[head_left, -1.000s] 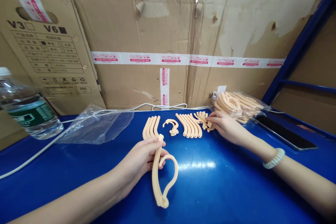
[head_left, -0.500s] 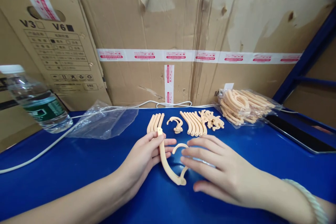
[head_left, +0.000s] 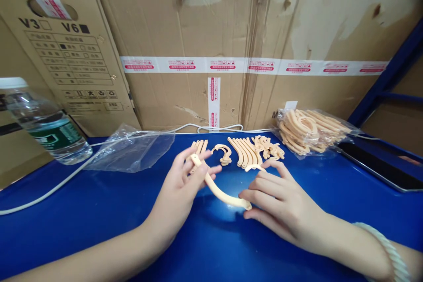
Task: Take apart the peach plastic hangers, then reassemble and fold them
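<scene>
A beige curved hanger arm [head_left: 224,194] is held in the air above the blue table, its upper left end showing a small hole. My left hand [head_left: 180,189] is closed on it near that end, thumb in front and fingers behind. At the lower right end, my right hand [head_left: 280,200] pinches the arm between thumb and fingertips. A beige hanger hook [head_left: 254,167] curves out above the right hand's fingers; the rest of it, and the joint with the arm, is hidden by that hand.
Behind the hands lie several curved arms [head_left: 243,152], a few loose hooks [head_left: 224,154] and a heap of small beige parts [head_left: 267,147]. A bag of beige pieces [head_left: 307,130] and a black phone [head_left: 380,167] are right; a clear bag [head_left: 132,150], cable [head_left: 49,198] and bottle [head_left: 53,132] left.
The hanger arm has swung from steep to more slanted, its lower end moving right and up. My right hand has closed on that end, and the hook has turned up and right with it.
</scene>
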A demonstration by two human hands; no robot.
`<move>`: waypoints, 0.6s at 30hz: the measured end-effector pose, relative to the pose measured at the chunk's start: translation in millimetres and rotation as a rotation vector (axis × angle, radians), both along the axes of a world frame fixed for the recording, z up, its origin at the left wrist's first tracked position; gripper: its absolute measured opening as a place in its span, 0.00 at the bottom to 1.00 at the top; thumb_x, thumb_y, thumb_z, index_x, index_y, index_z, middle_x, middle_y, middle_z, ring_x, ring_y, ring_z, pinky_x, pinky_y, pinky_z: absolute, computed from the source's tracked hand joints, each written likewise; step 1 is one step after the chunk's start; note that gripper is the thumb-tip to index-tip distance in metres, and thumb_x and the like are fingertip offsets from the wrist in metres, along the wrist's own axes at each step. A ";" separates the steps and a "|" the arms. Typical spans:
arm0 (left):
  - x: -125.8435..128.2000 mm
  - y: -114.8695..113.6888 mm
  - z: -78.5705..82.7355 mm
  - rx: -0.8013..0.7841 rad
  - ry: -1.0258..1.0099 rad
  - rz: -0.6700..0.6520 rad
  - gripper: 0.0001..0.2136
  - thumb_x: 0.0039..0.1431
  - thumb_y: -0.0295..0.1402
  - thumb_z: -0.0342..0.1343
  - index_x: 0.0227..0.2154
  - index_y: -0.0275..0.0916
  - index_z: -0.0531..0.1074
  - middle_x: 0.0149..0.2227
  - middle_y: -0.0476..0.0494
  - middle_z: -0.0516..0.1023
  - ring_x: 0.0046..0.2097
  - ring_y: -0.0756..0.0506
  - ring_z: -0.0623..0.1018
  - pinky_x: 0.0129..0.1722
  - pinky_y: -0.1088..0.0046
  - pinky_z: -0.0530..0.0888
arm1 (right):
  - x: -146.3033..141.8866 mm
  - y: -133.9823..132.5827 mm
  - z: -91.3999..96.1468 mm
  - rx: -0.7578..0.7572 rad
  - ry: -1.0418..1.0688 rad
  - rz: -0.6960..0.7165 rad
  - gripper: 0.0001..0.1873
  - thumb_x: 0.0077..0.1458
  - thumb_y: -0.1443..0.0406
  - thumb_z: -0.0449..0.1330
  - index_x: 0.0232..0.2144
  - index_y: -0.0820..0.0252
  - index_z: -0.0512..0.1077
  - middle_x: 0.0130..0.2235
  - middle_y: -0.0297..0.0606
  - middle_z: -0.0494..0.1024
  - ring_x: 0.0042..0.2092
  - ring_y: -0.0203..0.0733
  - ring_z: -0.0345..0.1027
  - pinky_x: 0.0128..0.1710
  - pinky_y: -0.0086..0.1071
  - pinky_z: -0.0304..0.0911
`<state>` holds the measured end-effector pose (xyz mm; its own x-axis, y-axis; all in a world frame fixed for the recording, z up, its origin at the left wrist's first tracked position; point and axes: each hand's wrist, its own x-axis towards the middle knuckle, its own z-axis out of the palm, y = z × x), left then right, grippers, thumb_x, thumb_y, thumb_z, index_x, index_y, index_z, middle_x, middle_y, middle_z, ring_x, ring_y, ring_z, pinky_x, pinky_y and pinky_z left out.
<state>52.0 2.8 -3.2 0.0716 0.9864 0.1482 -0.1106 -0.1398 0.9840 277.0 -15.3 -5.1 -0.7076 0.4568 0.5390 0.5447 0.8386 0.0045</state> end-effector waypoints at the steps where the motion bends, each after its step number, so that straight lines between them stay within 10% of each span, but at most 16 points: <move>1: -2.9 1.3 -3.0 0.176 0.133 0.047 0.20 0.66 0.32 0.52 0.59 0.43 0.56 0.65 0.36 0.62 0.60 0.40 0.73 0.59 0.57 0.70 | 0.3 -0.1 0.1 0.011 0.005 -0.008 0.10 0.68 0.63 0.52 0.42 0.60 0.72 0.32 0.35 0.75 0.33 0.38 0.66 0.52 0.44 0.48; 4: -9.7 1.0 -11.0 0.739 0.626 0.117 0.22 0.63 0.29 0.56 0.58 0.45 0.60 0.66 0.40 0.60 0.68 0.39 0.58 0.66 0.51 0.55 | -0.6 -1.9 -0.5 0.026 0.006 -0.020 0.13 0.69 0.62 0.49 0.40 0.60 0.71 0.30 0.33 0.74 0.32 0.37 0.65 0.51 0.42 0.49; 7: -9.9 -5.8 -17.3 1.070 0.901 -0.083 0.14 0.64 0.31 0.56 0.52 0.41 0.66 0.52 0.42 0.76 0.60 0.41 0.70 0.67 0.51 0.49 | -3.3 -5.8 -1.5 0.043 0.017 -0.008 0.15 0.70 0.61 0.48 0.36 0.61 0.71 0.28 0.33 0.72 0.31 0.37 0.64 0.52 0.43 0.50; 18: 2.8 -12.4 -23.6 1.139 1.011 -0.200 0.06 0.68 0.27 0.48 0.34 0.36 0.67 0.33 0.48 0.75 0.35 0.47 0.75 0.51 0.61 0.65 | -7.9 -12.2 -5.0 0.204 0.044 0.074 0.13 0.68 0.64 0.52 0.36 0.64 0.74 0.23 0.31 0.69 0.30 0.38 0.61 0.55 0.46 0.53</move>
<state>54.8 -9.6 -26.8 0.7173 0.3492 0.6029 0.4089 -0.9116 0.0415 269.1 -27.5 -10.1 -0.7085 0.2830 0.6465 0.4856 0.8602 0.1556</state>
